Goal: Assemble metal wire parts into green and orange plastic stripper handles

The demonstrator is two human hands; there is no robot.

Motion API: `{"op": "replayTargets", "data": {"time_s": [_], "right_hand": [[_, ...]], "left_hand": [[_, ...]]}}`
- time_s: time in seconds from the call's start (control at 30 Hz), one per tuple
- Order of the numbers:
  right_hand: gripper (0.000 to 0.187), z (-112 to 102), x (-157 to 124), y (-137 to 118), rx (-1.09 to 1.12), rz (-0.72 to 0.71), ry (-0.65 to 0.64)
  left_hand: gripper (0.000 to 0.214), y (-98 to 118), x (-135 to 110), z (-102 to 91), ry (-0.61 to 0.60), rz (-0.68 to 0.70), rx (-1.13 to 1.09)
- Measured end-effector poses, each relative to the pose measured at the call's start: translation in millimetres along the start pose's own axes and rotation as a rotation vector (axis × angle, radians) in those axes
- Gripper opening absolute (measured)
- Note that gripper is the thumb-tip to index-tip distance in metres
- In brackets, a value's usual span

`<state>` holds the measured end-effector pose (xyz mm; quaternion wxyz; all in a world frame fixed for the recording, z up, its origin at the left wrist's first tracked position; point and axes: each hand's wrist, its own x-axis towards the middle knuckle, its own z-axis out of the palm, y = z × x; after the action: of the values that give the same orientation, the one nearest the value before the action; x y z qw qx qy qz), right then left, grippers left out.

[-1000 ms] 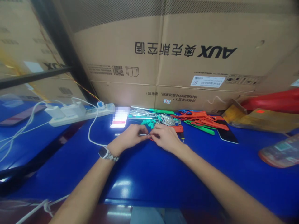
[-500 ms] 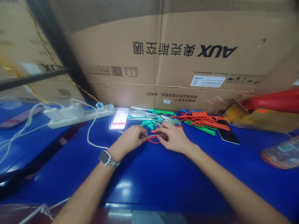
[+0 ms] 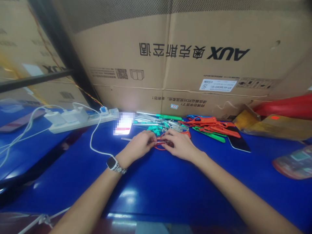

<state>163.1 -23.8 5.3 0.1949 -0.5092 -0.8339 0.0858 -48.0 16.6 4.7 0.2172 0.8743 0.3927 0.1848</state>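
Both of my hands meet over the blue table, close to a pile of small tools. My left hand (image 3: 143, 143), with a watch on its wrist, is closed in a pinch at the left end of a red looped plastic piece (image 3: 159, 148). My right hand (image 3: 179, 143) has its thumb and fingers closed on the right part of that piece. The fingers cover much of it, so its exact kind is unclear. Just beyond lie teal plastic parts (image 3: 154, 130) and thin metal rods (image 3: 146, 117). A thin pale stick (image 3: 125, 139) lies beside my left hand.
Orange looped plastic pieces (image 3: 207, 122) and green ones (image 3: 212, 135) lie at right, by a dark phone (image 3: 239, 143). A lit phone (image 3: 123, 123) and a power strip (image 3: 80, 120) with cables are at left. A large cardboard box (image 3: 158, 74) stands behind.
My left hand has shifted slightly, bringing its fingertips nearer my right hand over the red piece. The pale stick beside my left hand shows more now. My right hand has hardly moved.
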Motion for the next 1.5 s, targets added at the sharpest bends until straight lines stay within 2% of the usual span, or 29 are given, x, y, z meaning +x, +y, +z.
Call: {"op": "replayTargets", "data": {"time_s": [0.23, 0.43, 0.63, 0.87, 1.0, 1.27, 1.5], "right_hand": [[0.015, 2.0, -0.9, 0.3, 0.002, -0.031, 0.034], [0.020, 2.3, -1.4, -0.4, -0.064, -0.108, 0.014], [0.022, 0.6, 1.7, -2.5, -0.110, -0.086, -0.012], [0.012, 1.2, 13.7, 6.7, 0.016, -0.042, 0.006], [0.013, -1.1, 21.3, 11.6, 0.047, -0.048, -0.030], [0.018, -9.0, 17.3, 3.8, -0.084, -0.103, -0.116], [0.019, -11.0, 7.7, -1.0, -0.034, -0.087, -0.110]], "left_hand": [[0.010, -1.6, -2.8, -3.0, -0.010, 0.043, -0.019], [0.010, -0.2, -2.2, -1.3, -0.001, 0.083, -0.008], [0.014, 1.1, 1.3, 3.1, 0.013, 0.077, 0.025], [0.012, 1.1, 5.3, 4.4, 0.045, 0.052, 0.014], [0.013, 1.0, 8.0, 3.9, 0.066, 0.071, 0.026], [0.020, 11.2, 5.4, -2.1, -0.046, 0.120, 0.218], [0.022, 19.6, -3.8, -7.3, -0.081, 0.155, 0.310]]}}
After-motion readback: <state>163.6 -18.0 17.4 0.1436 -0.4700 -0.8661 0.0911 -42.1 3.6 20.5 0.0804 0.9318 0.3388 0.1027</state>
